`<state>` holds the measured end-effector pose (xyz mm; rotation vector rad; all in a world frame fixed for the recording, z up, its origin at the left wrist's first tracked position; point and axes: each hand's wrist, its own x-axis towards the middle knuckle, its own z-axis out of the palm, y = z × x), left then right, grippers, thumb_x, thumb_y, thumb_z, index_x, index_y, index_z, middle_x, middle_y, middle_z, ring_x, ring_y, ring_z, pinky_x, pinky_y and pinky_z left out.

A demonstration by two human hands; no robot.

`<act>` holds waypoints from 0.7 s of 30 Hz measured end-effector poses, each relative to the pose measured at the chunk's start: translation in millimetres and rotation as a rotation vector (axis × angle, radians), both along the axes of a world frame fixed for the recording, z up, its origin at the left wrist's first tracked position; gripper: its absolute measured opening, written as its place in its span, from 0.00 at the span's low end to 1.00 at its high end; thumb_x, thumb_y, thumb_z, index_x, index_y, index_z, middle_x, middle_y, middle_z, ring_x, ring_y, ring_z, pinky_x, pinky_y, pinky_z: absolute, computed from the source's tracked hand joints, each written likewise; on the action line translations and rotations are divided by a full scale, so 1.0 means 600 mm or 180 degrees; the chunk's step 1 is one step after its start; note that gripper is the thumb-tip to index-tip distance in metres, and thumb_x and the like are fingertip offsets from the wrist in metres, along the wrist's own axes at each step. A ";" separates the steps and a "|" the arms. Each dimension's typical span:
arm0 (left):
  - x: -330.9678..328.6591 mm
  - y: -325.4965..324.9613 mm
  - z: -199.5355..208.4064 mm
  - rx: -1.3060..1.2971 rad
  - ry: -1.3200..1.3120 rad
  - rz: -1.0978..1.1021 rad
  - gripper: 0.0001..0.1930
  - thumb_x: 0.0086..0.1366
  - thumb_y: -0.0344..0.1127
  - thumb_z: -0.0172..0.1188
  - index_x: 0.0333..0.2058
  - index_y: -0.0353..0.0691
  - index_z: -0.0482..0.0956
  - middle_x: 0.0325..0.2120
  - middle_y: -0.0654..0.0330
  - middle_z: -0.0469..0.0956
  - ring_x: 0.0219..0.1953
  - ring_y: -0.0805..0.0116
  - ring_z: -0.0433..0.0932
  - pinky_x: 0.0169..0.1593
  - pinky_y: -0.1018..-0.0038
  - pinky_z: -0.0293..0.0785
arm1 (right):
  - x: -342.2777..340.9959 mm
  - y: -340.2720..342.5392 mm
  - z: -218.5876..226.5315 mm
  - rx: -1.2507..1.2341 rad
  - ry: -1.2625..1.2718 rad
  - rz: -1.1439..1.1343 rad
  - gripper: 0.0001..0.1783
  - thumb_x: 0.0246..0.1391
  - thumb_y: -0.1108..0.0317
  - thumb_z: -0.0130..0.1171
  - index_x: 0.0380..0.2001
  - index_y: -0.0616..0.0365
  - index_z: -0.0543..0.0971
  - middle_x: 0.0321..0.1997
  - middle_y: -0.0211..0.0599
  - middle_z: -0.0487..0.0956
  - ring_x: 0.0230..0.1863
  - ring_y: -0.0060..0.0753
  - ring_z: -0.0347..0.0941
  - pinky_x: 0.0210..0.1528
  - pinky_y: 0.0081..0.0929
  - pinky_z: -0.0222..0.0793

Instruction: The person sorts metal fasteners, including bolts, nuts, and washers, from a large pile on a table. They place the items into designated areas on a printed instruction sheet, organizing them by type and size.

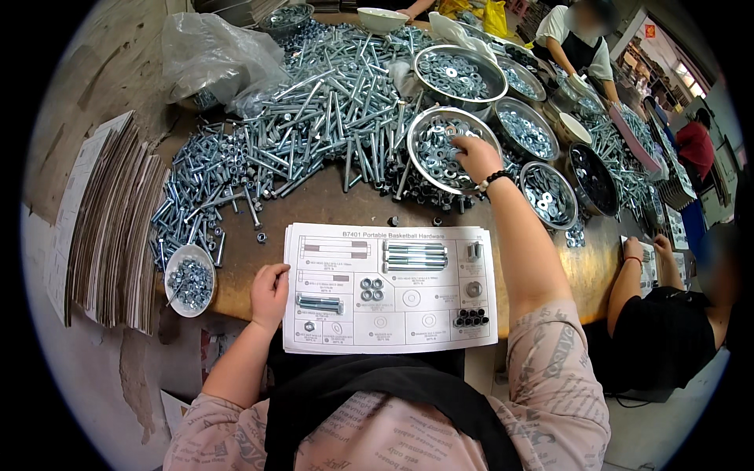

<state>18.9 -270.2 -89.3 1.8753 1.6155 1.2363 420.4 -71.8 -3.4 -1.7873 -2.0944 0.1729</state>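
Observation:
A stack of printed hardware sheets [377,337] lies at the table's front edge, divided into boxes. On the top sheet sit several long bolts [415,256], a group of shorter bolts [320,304], several silver nuts [371,290], black nuts [471,318] and a few single small parts. My left hand [270,297] is at the stack's left edge, its fingers curled against it. Reaching forward, my right hand [476,159] has its bent fingers down in a steel bowl of flat washers [424,174]; the fingertips are closed, and what they hold is hidden.
Loose bolts [314,118] heap across the table beyond the sheets. A white bowl of nuts [188,314] stands left, near stacked cardboard [118,228]. Steel bowls [542,196] crowd the right. A co-worker [660,314] sits at right; another [577,47] works farther back.

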 end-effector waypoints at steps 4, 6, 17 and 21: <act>-0.001 0.000 0.000 0.0053 -0.0023 0.0005 0.06 0.55 0.23 0.52 0.32 0.34 0.75 0.20 0.57 0.69 0.22 0.67 0.68 0.27 0.75 0.64 | -0.012 0.000 -0.012 0.0029 -0.0538 -0.0121 0.13 0.44 0.73 0.54 0.36 0.52 0.77 0.38 0.42 0.76 0.42 0.44 0.71 0.45 0.37 0.66; -0.001 -0.001 0.000 0.0064 -0.0032 -0.0013 0.06 0.55 0.23 0.52 0.32 0.34 0.75 0.20 0.58 0.69 0.22 0.67 0.68 0.27 0.75 0.64 | -0.013 0.001 -0.015 0.0095 -0.0613 -0.0200 0.11 0.44 0.73 0.55 0.34 0.52 0.77 0.38 0.42 0.76 0.42 0.44 0.71 0.45 0.37 0.67; 0.001 0.004 -0.004 0.0111 0.0046 -0.0031 0.05 0.55 0.24 0.52 0.32 0.33 0.75 0.22 0.57 0.70 0.23 0.67 0.68 0.28 0.75 0.65 | -0.034 -0.137 0.031 -0.0357 0.1387 0.0233 0.14 0.45 0.72 0.58 0.39 0.57 0.74 0.33 0.37 0.78 0.34 0.31 0.74 0.37 0.25 0.69; -0.002 0.000 -0.005 0.0055 -0.0007 -0.0009 0.06 0.56 0.24 0.52 0.32 0.33 0.75 0.24 0.57 0.71 0.25 0.68 0.70 0.30 0.77 0.66 | -0.050 -0.265 0.019 -0.1319 0.1358 0.0895 0.11 0.45 0.72 0.56 0.36 0.56 0.76 0.34 0.35 0.77 0.37 0.31 0.74 0.41 0.25 0.69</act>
